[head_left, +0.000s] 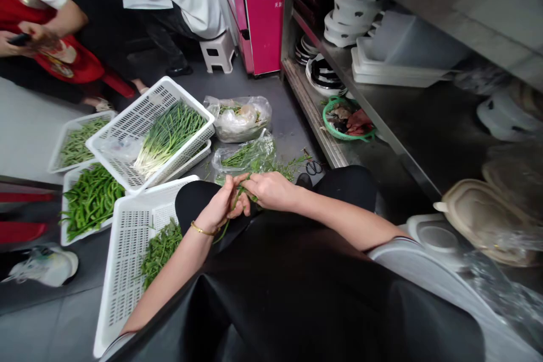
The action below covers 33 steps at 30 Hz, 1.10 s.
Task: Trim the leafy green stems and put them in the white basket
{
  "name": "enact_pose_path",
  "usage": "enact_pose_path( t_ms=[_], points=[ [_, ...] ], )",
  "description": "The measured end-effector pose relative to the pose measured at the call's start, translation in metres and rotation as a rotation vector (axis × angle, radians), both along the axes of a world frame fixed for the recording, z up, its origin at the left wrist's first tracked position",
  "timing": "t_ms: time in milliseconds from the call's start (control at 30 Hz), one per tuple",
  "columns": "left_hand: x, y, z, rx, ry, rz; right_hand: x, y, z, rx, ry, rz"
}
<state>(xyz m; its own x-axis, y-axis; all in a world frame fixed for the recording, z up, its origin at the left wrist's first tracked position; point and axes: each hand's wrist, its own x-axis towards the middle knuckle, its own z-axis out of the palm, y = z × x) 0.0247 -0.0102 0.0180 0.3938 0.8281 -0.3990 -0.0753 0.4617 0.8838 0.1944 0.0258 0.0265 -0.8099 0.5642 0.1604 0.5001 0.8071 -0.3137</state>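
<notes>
My left hand (227, 201), with a gold bracelet at the wrist, is closed on thin green stems (221, 233) whose ends hang below it. Close against it, my right hand (271, 189) pinches the leafy part of the same greens, fingers bent. Which exact leaves lie between the fingertips is hidden. Just beyond both hands, more leafy greens (265, 165) spill from an open clear plastic bag (268, 144) on the floor. Under my left forearm, a white slotted basket (127, 249) holds a pile of loose green leaves (163, 249).
Left stand baskets of scallions (173, 130), green peppers (91, 198) and beans (82, 138). Scissors (314, 167) lie by the steel shelf (382, 119), which bears a green colander (350, 136). A tied bag (240, 124) lies ahead. Two people are nearby, one sitting on a stool (218, 52).
</notes>
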Motion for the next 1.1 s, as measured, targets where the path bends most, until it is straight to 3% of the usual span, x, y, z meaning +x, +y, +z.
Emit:
enact_pose_path(
  t_ms=[167,333,433,567,633,733,833,933,1000,1100],
  points=[
    [-0.009,-0.004,0.001,-0.053,-0.053,-0.048,0.014,0.007,-0.015,0.033,-0.100,-0.052],
    [-0.019,-0.003,-0.004,-0.064,-0.056,-0.035,0.038,0.005,-0.008,-0.024,0.138,-0.141],
    [-0.013,-0.001,-0.005,-0.066,-0.070,-0.066,0.032,0.000,-0.004,0.049,0.184,-0.108],
    [-0.004,0.001,-0.003,-0.067,-0.082,-0.071,0.011,0.001,-0.010,0.088,0.043,-0.007],
    [-0.006,-0.001,-0.003,-0.066,-0.061,-0.042,0.008,0.005,-0.015,0.030,0.041,-0.005],
    [-0.020,-0.006,-0.004,-0.026,0.075,0.020,0.024,0.015,-0.018,-0.182,0.227,-0.084],
    [-0.034,-0.011,-0.009,0.011,0.247,0.105,0.059,0.026,-0.015,-0.486,0.541,-0.287],
    [-0.037,-0.010,-0.013,0.038,0.321,0.165,0.083,0.029,-0.005,-0.594,0.701,-0.467],
    [-0.031,-0.005,-0.014,0.075,0.348,0.123,0.078,0.026,0.003,-0.555,0.643,-0.388],
    [-0.016,0.002,-0.011,0.159,0.382,0.005,0.045,0.016,0.007,-0.385,0.376,-0.168]
  ],
)
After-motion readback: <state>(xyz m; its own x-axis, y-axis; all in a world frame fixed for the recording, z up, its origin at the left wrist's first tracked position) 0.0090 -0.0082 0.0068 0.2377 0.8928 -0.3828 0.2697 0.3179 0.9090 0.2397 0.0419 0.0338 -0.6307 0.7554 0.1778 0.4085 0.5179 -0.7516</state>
